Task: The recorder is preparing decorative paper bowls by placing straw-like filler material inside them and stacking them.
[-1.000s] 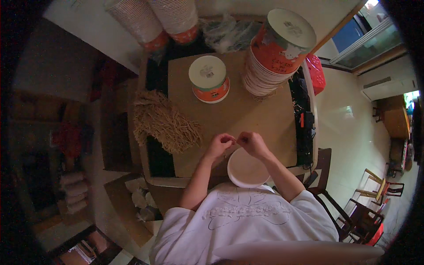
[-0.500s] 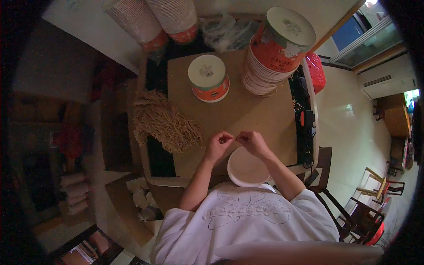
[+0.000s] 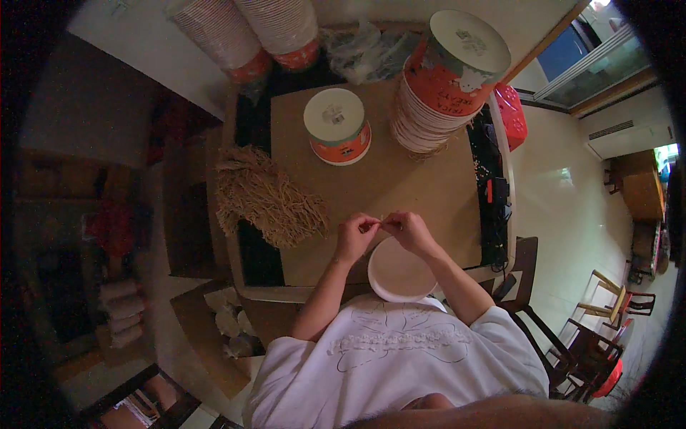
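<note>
My left hand [image 3: 355, 236] and my right hand [image 3: 409, 232] meet in front of me, thumbs and fingertips pinched together. Between them is something thin and tiny that I cannot make out. Just below the hands, against my shirt, a paper bucket [image 3: 402, 269] shows its white inside. To the left of my left hand lies a tangled pile of tan paper cords [image 3: 268, 196]. Farther off, an orange-and-green paper bucket [image 3: 337, 121] stands upside down on a cardboard sheet [image 3: 400, 186]. A tall stack of upturned orange buckets [image 3: 446, 89] rises at the far right.
Two plastic-wrapped stacks of buckets [image 3: 279, 25] stand at the back left, beside crumpled clear plastic [image 3: 368, 53]. A black device with a cable [image 3: 496, 193] lies along the table's right edge. A red plastic stool [image 3: 511, 118] and dark wooden chairs [image 3: 589, 350] are on the right.
Both hands stay almost in place, with the fingertips shifting slightly against each other. The buckets and the cord pile have not moved.
</note>
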Demonstrator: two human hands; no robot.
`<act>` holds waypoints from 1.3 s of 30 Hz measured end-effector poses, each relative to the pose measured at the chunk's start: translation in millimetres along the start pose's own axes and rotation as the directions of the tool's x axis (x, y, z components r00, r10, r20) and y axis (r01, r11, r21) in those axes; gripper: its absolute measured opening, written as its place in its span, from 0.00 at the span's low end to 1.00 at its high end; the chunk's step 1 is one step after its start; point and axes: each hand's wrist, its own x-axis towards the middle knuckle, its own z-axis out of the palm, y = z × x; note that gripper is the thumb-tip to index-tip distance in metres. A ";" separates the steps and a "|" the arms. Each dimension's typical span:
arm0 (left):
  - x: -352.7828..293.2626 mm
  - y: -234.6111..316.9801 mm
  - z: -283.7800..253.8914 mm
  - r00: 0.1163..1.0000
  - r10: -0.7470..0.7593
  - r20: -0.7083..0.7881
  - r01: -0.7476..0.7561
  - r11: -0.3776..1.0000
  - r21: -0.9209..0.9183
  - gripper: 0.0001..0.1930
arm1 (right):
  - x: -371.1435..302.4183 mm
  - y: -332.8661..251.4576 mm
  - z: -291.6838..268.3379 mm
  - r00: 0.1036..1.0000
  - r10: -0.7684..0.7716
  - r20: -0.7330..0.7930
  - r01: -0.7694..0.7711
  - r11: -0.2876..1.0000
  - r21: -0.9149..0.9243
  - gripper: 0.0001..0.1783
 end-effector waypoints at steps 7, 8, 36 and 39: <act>-0.8 0.0 0.4 1.000 -0.025 -0.005 0.025 1.000 -0.012 0.04 | -0.9 -7.0 -2.4 0.999 0.015 -0.037 -0.014 1.000 0.026 0.05; -0.6 2.0 0.4 1.000 -0.025 -0.005 0.025 1.000 -0.009 0.04 | -0.7 -6.3 -2.6 0.999 0.017 -0.038 -0.016 1.000 0.026 0.05; -1.7 10.8 -2.6 1.000 0.001 -0.015 0.001 0.994 0.112 0.05 | 0.6 -12.6 -6.3 0.990 -0.124 -0.073 0.119 0.991 -0.063 0.06; -1.5 6.7 0.0 0.999 0.030 -0.021 -0.028 0.995 0.093 0.05 | 1.9 -12.0 -5.2 0.988 -0.141 -0.068 0.137 0.989 -0.064 0.05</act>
